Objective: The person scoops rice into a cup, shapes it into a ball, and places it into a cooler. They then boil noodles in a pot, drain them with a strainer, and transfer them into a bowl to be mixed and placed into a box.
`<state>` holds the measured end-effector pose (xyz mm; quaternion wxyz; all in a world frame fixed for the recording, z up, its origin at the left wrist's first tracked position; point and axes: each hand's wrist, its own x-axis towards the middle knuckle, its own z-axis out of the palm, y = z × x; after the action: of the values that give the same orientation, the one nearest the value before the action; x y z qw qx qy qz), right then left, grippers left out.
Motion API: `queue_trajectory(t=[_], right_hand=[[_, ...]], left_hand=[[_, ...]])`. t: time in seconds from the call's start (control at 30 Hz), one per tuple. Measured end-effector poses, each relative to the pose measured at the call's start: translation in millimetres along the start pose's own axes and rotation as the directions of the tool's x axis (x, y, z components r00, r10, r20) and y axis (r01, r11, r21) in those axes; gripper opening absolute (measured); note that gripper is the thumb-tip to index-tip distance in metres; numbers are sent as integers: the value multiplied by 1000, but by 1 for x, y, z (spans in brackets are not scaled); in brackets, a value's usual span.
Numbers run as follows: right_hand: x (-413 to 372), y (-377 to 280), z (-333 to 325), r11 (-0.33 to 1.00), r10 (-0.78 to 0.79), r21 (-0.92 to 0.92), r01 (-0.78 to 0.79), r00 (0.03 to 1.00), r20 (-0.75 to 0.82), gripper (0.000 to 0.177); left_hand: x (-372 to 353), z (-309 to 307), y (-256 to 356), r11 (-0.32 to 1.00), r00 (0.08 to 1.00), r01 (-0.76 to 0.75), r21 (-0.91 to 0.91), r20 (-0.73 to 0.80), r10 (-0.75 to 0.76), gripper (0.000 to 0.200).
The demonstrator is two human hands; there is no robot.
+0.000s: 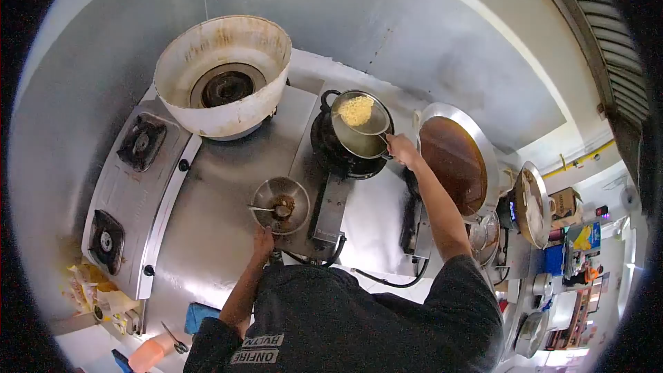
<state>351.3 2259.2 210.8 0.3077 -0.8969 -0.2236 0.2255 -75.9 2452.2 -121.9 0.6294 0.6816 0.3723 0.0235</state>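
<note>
Right hand [402,150]: closed around handle of strainer [377,121]
Strainer: at mouth of pot [345,149], unclear whether dipping in; bearing pale noodle-like clump [356,110]; could shed some if tilted
Left hand [263,241]: gripping near rim of metal bowl [298,200], fingers partly hidden
Metal bowl: left of pot and nearer; containing spoon [260,208] and brown mixture [284,201]; could spill if loosely held
Pot: probably hot; might scald right hand if splashing

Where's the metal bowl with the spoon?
In the head view, the metal bowl is left of centre, in the left hand, right of the two-burner stove.
</note>
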Motion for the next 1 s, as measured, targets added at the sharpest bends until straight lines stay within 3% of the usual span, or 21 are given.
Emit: queue_trajectory(t=[0.03, 0.07, 0.1, 0.13, 0.17, 0.2, 0.23, 0.27, 0.3, 0.33, 0.37, 0.4, 0.47, 0.6, 0.67, 0.7, 0.77, 0.8, 0.87, 0.97, 1.0], right_hand=[[-1, 3, 0, 999, -39, -34, 39, 999, -8, 41], [-4, 4, -1, 999, -37, -29, 36, 999, -9, 41], [-5, 3, -2, 995, -74, -61, 73, 997, -5, 42], [-7, 3, -4, 989, -110, -94, 110, 994, 0, 43], [-9, 3, -6, 990, -108, -94, 108, 994, 1, 43], [-12, 3, -7, 997, -50, 50, 51, 998, -37, 45], [-14, 4, -7, 981, 14, 194, -1, 998, -66, 46], [-26, -9, -12, 981, 17, 191, -5, 998, -61, 46], [-48, -34, -20, 968, -38, 243, 64, 993, -109, 46], [-62, -48, -25, 947, -88, 291, 133, 983, -160, 45], [-65, -50, -29, 948, -82, 292, 125, 984, -156, 45], [-64, -50, -34, 944, -55, 313, 107, 984, -168, 44], [-72, -67, -42, 944, 41, 330, 29, 979, -201, 42], [-68, -51, -25, 929, 58, 368, 33, 971, -233, 42], [-51, -24, -14, 949, -109, 284, 139, 987, -118, 39], [-55, -29, -15, 948, -113, 284, 142, 987, -116, 39], [-65, -48, -20, 925, -21, 370, 82, 986, -166, 39], [-55, -37, -26, 963, -190, 143, 227, 953, -235, 41], [-65, -55, -43, 963, -175, 168, 209, 964, -200, 32], [-78, -72, -53, 940, -86, 314, 134, 983, -163, 22], [-74, -65, -50, 927, -35, 363, 91, 987, -159, 23]], left_hand=[[22, 0, -47, 880, 985, -169, 445, 88, 145, 61], [43, -1, -89, 625, 944, -316, 713, 172, 282, 63], [46, 3, -88, 623, 944, -317, 715, 173, 282, 63], [49, 11, -86, 966, 975, -206, 160, -51, 216, 59], [50, 19, -85, 866, 983, -107, -489, -182, 19, 57], [46, 20, -79, 866, 983, -104, -489, -181, 15, 57], [36, 15, -64, 986, 982, -149, -79, -130, 138, 54], [27, 11, -49, 918, 974, -201, 342, -31, 225, 52], [22, 8, -33, 920, 976, -195, 341, -30, 218, 52], [18, 4, -16, 998, 996, -45, -33, -83, 42, 50], [14, 3, -7, 909, 987, 103, -403, -69, -142, 47], [15, 3, -12, 909, 987, 108, -402, -66, -147, 47], [24, 2, -28, 910, 1000, -23, -413, -28, 12, 49], [1, 0, 19, 828, 992, -113, -550, -112, 60, 50], [17, -6, -19, 949, 959, -202, -243, 148, 242, 53], [19, -9, -15, 949, 960, -203, -243, 143, 242, 53], [23, -20, 4, 939, 998, 23, -344, 59, -3, 53], [21, -20, 12, 938, 998, 26, -344, 57, -6, 53], [12, -12, 27, 905, 998, -27, -424, -59, 2, 56], [-17, -10, 71, 783, 991, -116, -612, -13, 137, 59], [-4, -10, 51, 782, 991, -117, -612, -15, 137, 59]])
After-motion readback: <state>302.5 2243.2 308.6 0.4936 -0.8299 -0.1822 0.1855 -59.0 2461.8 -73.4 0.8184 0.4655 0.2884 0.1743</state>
